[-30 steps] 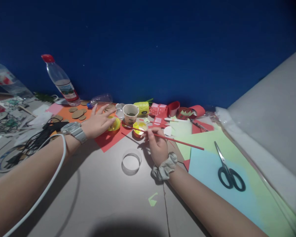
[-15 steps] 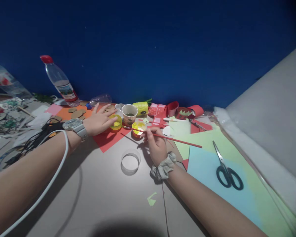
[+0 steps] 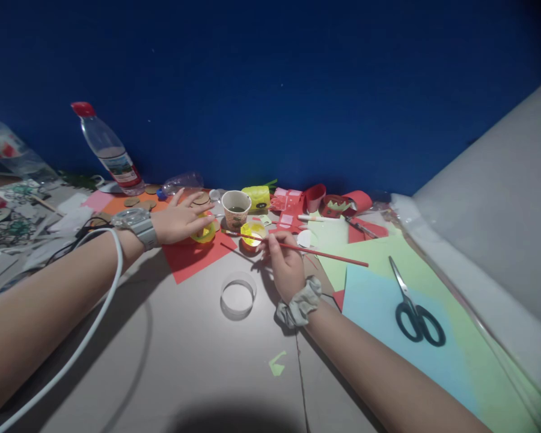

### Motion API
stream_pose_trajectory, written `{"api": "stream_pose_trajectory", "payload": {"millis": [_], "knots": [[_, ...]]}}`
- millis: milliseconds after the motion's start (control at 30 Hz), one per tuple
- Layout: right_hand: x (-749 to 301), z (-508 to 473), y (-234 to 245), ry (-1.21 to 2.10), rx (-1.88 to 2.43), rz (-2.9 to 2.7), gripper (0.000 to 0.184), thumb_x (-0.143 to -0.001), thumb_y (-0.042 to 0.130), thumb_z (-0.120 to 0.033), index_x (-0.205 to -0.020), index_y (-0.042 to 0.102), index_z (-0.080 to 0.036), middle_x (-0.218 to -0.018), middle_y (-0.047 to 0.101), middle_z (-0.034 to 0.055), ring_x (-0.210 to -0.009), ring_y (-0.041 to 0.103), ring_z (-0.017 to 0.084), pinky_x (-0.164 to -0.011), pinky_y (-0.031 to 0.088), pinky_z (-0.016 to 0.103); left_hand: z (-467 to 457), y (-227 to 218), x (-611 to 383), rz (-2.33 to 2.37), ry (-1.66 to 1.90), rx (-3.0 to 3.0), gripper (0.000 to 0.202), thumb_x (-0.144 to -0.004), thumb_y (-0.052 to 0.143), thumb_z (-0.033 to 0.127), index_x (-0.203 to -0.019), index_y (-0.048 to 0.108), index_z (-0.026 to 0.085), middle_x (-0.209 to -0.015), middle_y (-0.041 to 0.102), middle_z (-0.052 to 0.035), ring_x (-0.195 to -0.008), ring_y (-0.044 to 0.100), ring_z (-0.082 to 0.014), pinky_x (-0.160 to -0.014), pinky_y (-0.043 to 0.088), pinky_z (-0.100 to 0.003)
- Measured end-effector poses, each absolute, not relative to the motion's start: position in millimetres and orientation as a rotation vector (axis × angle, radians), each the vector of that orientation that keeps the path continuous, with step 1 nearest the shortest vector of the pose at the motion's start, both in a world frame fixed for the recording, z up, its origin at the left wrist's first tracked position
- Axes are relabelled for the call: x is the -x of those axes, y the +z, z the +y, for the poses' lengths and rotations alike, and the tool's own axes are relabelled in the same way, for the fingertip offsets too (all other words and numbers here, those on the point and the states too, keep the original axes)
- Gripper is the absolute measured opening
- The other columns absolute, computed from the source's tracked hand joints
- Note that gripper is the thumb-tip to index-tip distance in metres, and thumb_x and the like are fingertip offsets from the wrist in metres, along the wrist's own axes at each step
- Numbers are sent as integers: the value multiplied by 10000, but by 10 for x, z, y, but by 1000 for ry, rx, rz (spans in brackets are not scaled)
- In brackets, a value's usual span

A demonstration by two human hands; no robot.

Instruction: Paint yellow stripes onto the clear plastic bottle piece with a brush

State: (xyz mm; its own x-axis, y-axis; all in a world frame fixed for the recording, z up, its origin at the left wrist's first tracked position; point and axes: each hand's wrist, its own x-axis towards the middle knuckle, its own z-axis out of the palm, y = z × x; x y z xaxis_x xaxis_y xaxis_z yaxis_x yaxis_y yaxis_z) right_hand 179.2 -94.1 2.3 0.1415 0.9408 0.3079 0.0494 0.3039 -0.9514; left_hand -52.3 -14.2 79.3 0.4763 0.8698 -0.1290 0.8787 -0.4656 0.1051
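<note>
Red stick [image 3: 329,255] pinched in right fingers [image 3: 275,245], reaching beyond them both ways; left fingers [image 3: 201,224] spread at yellow container [image 3: 204,236].

Smooth brush handle [image 3: 333,256], matt red paper [image 3: 192,261], wrinkled cloth scrunchie [image 3: 300,302]

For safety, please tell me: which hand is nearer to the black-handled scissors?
Right. The right hand holds the red stick, left of the scissors; the left hand is farther left, by a yellow container.

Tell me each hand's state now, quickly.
Left hand: open, spread out at the yellow dish, holding nothing visible.
Right hand: closed, holding the thin red stick.
</note>
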Motion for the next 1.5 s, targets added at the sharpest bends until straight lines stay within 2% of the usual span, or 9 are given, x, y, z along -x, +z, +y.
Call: {"api": "stream_pose_trajectory", "payload": {"millis": [300, 467, 667, 800, 933, 1033, 1133, 1300, 1500], "knots": [[-1797, -934, 8, 877, 1059, -1224, 237, -898, 469, -431, -821, 514, -213, -729, 630, -21, -608, 559, 101, -552, 494, 234, -157, 802, 529, 1483, -83, -2537, 624, -903, 113, 558, -1325, 494, 299, -1477, 377, 29, -1435, 127, -225, -1131, -55, -531], [-1804, -934, 20, 871, 1054, -1222, 227, -901, 469, -420, -816, 511, -214, -725, 626, -25, -611, 564, 97, -555, 496, 228, -160, 842, 524, 1586, 6, -2416, 603, -890, 175, 543, -1362, 449, 286, -1462, 408, -14, -1415, 212, -258, -1126, 74, -567], [-1802, -941, 36, 927, 1036, -1156, 227, -892, 480, -429, -811, 496, -217, -711, 607, -31, -603, 555, 103, -481, 493, 211, -305, 936, 638, 1400, 105, -2662, 515, -921, 163, 350, -968, 666, 248, -1498, 350, 19, -1415, 186, -276, -1131, 63, -561], [-1785, -966, 46, 909, 1034, -1184, 207, -900, 473, -405, -813, 507, -221, -717, 604, -29, -607, 559, 106, -488, 488, 216, -688, 777, 636, 1561, 415, -2658, 472, -943, 168, 392, -1227, 530, 287, -1453, 419, 9, -1385, 243, -260, -1133, -9, -561], [-1776, -1000, 36, 796, 1029, -1339, 151, -911, 484, -323, -821, 554, -224, -768, 620, -14, -710, 595, 121, -640, 502, 259, -997, 430, 604, 1683, 581, -2682, 624, -918, 231, 508, -1449, 240, 179, -1518, 300, -99, -1417, 175, -292, -1133, 0, -542], [-1781, -1018, 14, 771, 989, -1454, 110, -906, 503, -266, -845, 589, -234, -824, 626, -6, -787, 605, 132, -736, 489, 290, -1055, 231, 606, 1631, 591, -2689, 764, -883, 186, 625, -1472, 170, 138, -1539, 231, -133, -1422, 169, -296, -1137, 65, -511], [-1786, -1031, -3, 745, 949, -1558, 94, -895, 527, -218, -875, 614, -249, -850, 633, -6, -841, 603, 138, -792, 470, 305, -1028, 139, 610, 1658, 602, -2672, 814, -864, 178, 666, -1471, 181, 124, -1521, 278, -137, -1427, 144, -306, -1133, 46, -521], [-1783, -1034, -6, 752, 898, -1611, 130, -882, 543, -169, -916, 627, -263, -860, 654, -2, -850, 602, 145, -783, 469, 314, -980, 101, 598, 1684, 600, -2662, 817, -856, 209, 675, -1477, 173, 145, -1491, 346, -131, -1427, 134, -319, -1115, -29, -558], [-1782, -997, -15, 764, 899, -1623, 192, -873, 545, -123, -968, 629, -266, -865, 669, -13, -840, 596, 131, -763, 468, 292, -946, 81, 616, 1537, 668, -2600, 907, -827, 119, 729, -1489, 53, 111, -1515, 277, -168, -1419, 186, -298, -1135, 12, -512]]}}
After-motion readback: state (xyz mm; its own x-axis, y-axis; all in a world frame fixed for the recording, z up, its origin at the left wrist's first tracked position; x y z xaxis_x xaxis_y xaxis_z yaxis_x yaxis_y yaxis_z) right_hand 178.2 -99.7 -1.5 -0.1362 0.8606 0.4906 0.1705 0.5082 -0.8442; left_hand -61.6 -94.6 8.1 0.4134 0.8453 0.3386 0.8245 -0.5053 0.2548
